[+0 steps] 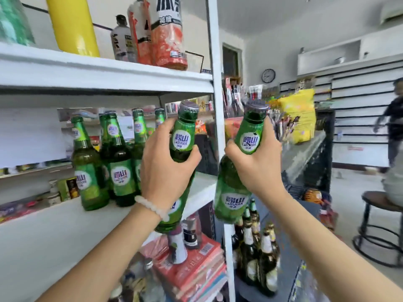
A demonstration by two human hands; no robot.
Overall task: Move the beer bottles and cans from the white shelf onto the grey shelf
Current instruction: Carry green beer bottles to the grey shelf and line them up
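Note:
Each of my hands holds one green beer bottle by the neck, lifted off the white shelf. My left hand grips a bottle in front of the shelf's right end. My right hand grips another bottle, just right of the white upright post. Several more green bottles stand on the white shelf to the left. Low on the right, the grey shelf carries several dark bottles.
Tall yellow and orange-white bottles stand on the shelf above. Red boxes and small bottles fill the level below. A person moves at the far right, near a round stool. A counter with goods lies ahead.

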